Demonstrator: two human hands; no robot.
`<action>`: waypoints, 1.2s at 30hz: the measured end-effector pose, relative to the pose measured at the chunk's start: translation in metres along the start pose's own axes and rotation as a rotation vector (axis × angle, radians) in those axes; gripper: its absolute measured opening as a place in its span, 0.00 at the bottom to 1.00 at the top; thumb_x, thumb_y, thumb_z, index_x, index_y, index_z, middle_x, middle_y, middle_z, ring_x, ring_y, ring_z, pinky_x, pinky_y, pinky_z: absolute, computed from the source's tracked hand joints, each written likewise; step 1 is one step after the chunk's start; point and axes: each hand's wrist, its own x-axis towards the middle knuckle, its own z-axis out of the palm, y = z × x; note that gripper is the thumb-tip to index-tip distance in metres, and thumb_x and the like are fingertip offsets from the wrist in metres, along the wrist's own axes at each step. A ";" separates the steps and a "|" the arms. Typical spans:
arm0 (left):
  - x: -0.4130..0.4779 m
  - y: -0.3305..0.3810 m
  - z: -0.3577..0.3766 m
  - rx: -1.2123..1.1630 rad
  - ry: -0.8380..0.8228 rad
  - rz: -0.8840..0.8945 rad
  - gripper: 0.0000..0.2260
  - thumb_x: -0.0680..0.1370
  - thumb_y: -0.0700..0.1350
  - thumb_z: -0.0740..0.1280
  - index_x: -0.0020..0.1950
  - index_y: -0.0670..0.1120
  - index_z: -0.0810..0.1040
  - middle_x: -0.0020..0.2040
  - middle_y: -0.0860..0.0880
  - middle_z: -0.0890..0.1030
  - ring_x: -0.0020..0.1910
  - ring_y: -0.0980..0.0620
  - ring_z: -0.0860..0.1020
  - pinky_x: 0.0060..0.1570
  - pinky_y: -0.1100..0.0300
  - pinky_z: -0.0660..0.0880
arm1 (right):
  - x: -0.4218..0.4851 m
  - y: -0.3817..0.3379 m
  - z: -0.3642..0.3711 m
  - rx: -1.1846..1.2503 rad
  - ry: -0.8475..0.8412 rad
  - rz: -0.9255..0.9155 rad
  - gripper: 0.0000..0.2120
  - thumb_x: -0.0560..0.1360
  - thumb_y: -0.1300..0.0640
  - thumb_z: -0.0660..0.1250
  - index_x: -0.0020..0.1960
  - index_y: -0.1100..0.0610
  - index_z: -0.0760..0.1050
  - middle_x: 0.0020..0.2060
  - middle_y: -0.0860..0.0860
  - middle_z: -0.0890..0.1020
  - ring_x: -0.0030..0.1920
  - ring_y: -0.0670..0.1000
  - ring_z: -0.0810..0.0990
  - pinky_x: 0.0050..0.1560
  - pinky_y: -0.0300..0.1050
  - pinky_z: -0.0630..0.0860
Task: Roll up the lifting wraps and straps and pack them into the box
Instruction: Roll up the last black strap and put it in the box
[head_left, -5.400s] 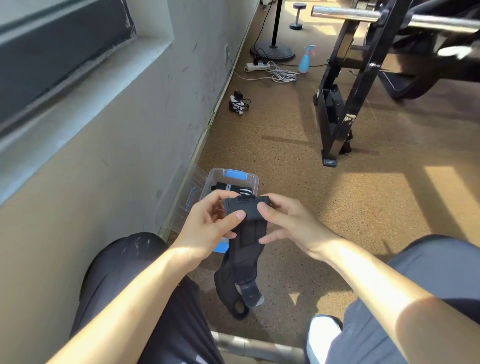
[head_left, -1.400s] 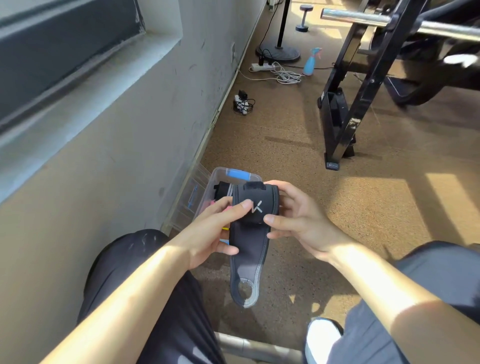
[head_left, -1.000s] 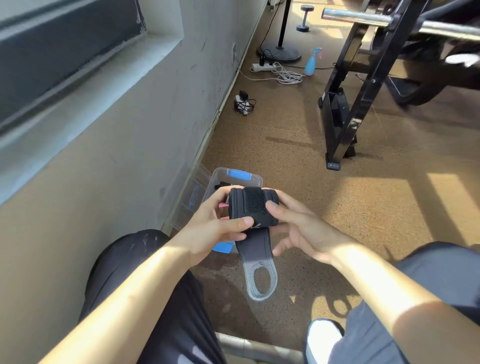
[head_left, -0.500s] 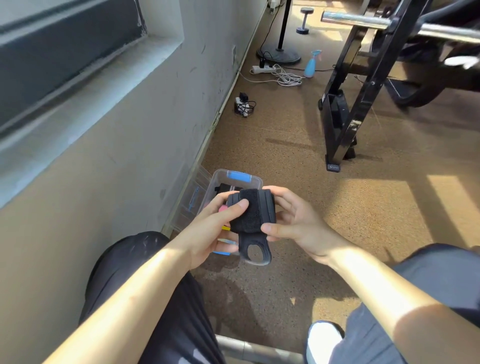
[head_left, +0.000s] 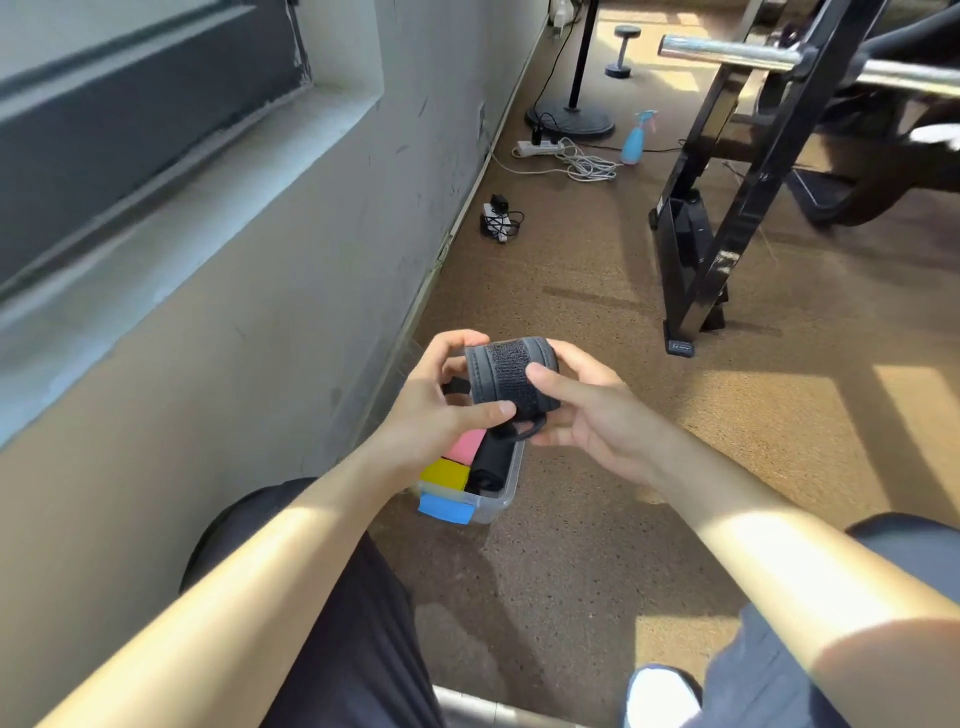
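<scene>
Since half a second ago the hanging tail is wound in almost fully; only the thumb loop (head_left: 525, 432) is left poking out under the wrap (head_left: 511, 376). Rolling of this piece is judged nearly done; stowing is left. A pink roll (head_left: 465, 444), yellow roll (head_left: 444, 475) and black roll (head_left: 491, 462) are already packed in the box (head_left: 498, 501), on the floor just below the hands. The wrap is gripped by the left hand (head_left: 434, 410), thumb on its lower edge. It is pinched by the right hand (head_left: 589, 421), thumb on the velcro, fingers curled underneath.

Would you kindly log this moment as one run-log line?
phase: roll-up | left hand: holds wrap | right hand: holds wrap | loop end: loose | box: open, partly filled
</scene>
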 end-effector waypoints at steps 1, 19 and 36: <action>0.007 0.000 -0.003 -0.009 -0.001 -0.012 0.24 0.69 0.40 0.79 0.59 0.56 0.76 0.56 0.49 0.80 0.52 0.50 0.82 0.56 0.49 0.82 | 0.010 0.001 -0.003 0.017 -0.001 0.013 0.25 0.77 0.53 0.72 0.72 0.51 0.71 0.62 0.57 0.83 0.55 0.61 0.85 0.57 0.59 0.82; 0.121 -0.106 -0.070 0.704 -0.275 -0.560 0.21 0.78 0.49 0.75 0.66 0.44 0.73 0.53 0.48 0.81 0.49 0.53 0.82 0.47 0.61 0.81 | 0.159 0.123 -0.014 -0.166 0.150 0.203 0.25 0.70 0.59 0.80 0.64 0.50 0.77 0.61 0.52 0.80 0.63 0.52 0.78 0.65 0.56 0.77; 0.137 -0.166 -0.093 1.260 -0.351 -0.259 0.20 0.77 0.58 0.73 0.66 0.54 0.76 0.48 0.55 0.82 0.50 0.51 0.82 0.51 0.51 0.80 | 0.179 0.185 -0.003 -0.847 -0.050 -0.066 0.29 0.71 0.45 0.78 0.70 0.48 0.76 0.63 0.47 0.78 0.63 0.48 0.76 0.66 0.49 0.74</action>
